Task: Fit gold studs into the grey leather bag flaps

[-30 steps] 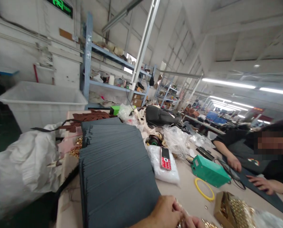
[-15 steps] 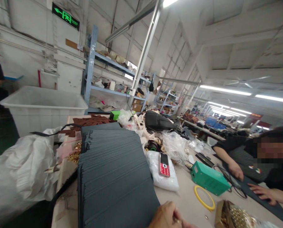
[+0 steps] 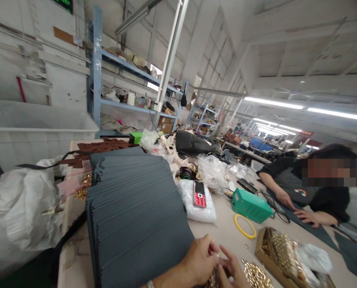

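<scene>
My left hand (image 3: 200, 258) is closed in a pinch at the bottom centre, beside the near right edge of a tall stack of dark grey sheets (image 3: 139, 208). My right hand (image 3: 232, 270) meets it, fingers bent. Between them is what looks like a clear plastic bag (image 3: 213, 278) with gold pieces showing; the fingers partly cover it. Loose gold metal pieces (image 3: 256, 276) lie on the table just right of my right hand. Past them stands an open cardboard box (image 3: 260, 250) with bagged gold pieces.
A red keypad phone (image 3: 200, 195) rests on a white packet (image 3: 193, 212). Beyond my hands are a yellow tape roll (image 3: 237, 229) and a green box-shaped device (image 3: 252, 206) with cables. At right, a co-worker's hands (image 3: 307, 217) press on a dark strip. White sacking (image 3: 22, 212) hangs at left.
The view has shifted, bringing more of both hands, the gold pieces and the cardboard box into sight. My hands remain together. The co-worker's hands stay on the dark strip.
</scene>
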The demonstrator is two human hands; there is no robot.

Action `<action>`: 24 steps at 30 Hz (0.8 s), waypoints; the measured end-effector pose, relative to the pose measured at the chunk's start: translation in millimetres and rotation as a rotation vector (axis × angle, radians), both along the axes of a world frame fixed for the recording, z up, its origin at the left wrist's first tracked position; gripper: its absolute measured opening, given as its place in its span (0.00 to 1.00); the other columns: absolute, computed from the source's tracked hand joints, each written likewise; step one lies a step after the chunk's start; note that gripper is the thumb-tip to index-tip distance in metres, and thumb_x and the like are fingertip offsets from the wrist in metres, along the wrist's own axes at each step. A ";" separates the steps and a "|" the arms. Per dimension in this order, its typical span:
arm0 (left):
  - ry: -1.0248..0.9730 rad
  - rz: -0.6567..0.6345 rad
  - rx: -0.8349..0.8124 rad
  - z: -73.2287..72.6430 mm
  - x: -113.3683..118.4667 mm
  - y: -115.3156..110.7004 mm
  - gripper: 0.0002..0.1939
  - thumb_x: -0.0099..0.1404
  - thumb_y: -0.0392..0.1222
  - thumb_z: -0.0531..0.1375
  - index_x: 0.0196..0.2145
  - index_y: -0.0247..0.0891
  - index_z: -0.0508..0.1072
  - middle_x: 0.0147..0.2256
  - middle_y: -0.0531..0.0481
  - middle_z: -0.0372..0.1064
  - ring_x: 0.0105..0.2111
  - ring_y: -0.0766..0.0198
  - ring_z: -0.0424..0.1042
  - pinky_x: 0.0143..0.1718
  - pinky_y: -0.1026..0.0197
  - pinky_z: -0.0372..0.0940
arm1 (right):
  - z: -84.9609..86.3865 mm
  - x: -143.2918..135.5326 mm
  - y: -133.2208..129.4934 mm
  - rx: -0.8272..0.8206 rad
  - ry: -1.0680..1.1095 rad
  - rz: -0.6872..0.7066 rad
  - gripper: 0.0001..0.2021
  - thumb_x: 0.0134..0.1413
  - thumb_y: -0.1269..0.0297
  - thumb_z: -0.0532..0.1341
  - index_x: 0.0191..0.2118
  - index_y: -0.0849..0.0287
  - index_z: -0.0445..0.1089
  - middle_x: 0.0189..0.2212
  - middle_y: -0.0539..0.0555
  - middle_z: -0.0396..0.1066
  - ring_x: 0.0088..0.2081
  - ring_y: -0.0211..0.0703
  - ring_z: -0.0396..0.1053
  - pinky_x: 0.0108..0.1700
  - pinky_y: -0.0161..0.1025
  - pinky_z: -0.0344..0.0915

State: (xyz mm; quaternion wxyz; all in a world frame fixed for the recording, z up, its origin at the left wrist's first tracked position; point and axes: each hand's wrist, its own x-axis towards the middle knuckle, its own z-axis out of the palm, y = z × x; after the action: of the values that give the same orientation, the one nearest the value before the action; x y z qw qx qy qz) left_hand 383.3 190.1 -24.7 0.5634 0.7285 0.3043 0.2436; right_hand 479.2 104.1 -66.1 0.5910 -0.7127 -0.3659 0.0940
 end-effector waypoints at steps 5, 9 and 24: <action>0.011 -0.027 0.109 6.7 -7.8 -1.7 0.11 0.52 0.33 0.56 0.35 0.37 0.71 0.32 0.52 0.68 0.31 0.65 0.66 0.33 0.64 0.58 | 14.8 14.2 -8.2 -0.009 -0.089 -0.091 0.30 0.44 0.41 0.61 0.46 0.61 0.68 0.26 0.54 0.74 0.26 0.45 0.71 0.32 0.38 0.67; 0.016 -0.055 0.207 7.0 -8.8 -2.2 0.15 0.47 0.34 0.61 0.36 0.38 0.71 0.37 0.51 0.67 0.34 0.62 0.66 0.36 0.63 0.60 | 19.6 35.6 -14.6 -0.066 -0.013 -0.097 0.29 0.39 0.42 0.64 0.43 0.62 0.70 0.30 0.57 0.75 0.33 0.49 0.73 0.37 0.39 0.69; -0.020 -0.033 0.221 6.1 -6.2 9.6 0.12 0.62 0.32 0.51 0.39 0.36 0.73 0.43 0.44 0.68 0.46 0.56 0.65 0.51 0.56 0.56 | 52.8 -11.4 -9.1 -0.295 -0.167 0.086 0.23 0.52 0.51 0.60 0.49 0.60 0.72 0.41 0.58 0.75 0.39 0.51 0.70 0.44 0.44 0.64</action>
State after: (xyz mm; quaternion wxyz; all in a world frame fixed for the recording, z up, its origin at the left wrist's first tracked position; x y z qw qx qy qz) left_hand 377.2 199.7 -18.7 0.4865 0.7887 0.2577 0.2736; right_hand 467.8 95.0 -13.4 0.4430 -0.7808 -0.4260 0.1122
